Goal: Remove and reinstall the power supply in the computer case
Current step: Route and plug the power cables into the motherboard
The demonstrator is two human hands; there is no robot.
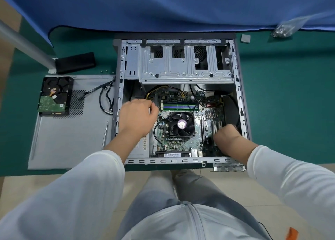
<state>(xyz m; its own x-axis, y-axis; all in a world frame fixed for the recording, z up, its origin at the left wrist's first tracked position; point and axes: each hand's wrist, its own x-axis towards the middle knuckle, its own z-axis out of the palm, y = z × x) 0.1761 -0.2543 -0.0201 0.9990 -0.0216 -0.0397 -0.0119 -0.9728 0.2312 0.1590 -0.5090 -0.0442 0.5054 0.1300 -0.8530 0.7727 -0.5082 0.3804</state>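
Head cam looking straight down into the open computer case (241, 98), which lies on its side on the green tabletop (290, 103). Both hands are inside it. The left hand (138, 115) sits palm-down over the grey power supply (139, 149) in the near-left corner of the case; most of the unit is hidden under that hand and forearm, with only its labelled side and near end showing. The fingers are curled toward the motherboard (181, 142) edge, right where the yellow and black cables (157, 88) come down, but I can't tell if they're actually pinching anything. The right hand (227, 135) is down at the near-right corner by the expansion slots, fingers tucked under and out of sight, so no idea whether it's holding something either. Between the two hands sits the CPU fan (181, 124), with the RAM slots (178, 106) just beyond it. Past both hands is the metal drive cage (184, 65). Out to the left of the left hand, the removed side panel (72, 140) lies flat with a bare hard drive (54, 95) on its far end and a screwdriver (105, 134) along its right edge, close to the case. A black cable (101, 94) trails from the case onto that panel. Far off beyond the right hand there's a clear bag of screws (285, 28) on the edge of a blue cloth (163, 7).
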